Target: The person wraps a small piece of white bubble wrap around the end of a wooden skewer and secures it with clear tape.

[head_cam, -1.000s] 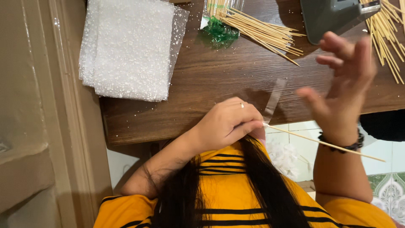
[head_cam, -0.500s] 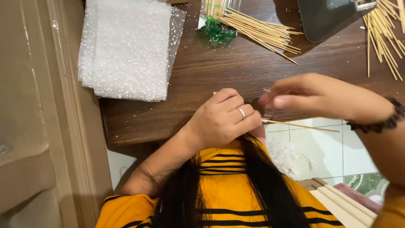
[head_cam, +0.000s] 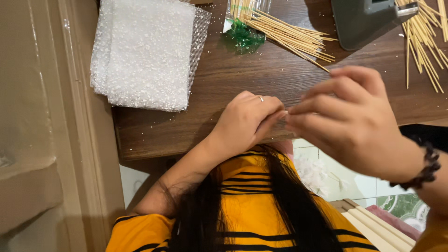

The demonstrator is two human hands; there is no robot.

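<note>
Right hand has closed in from its raised, spread pose; fingertips now meet the left hand at the bench edge. Step: pinching something small between both grips, probably a thin stick, hidden. Next calls for steady fingers. Beyond: white mesh sheets, bamboo sticks.

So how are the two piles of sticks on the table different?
The middle stick pile lies bunched, pointing mostly one way, beside green plastic. The right-edge stick pile is looser, fanned and partly cut off by the picture. Both are thin pale sticks on the brown table.
</note>
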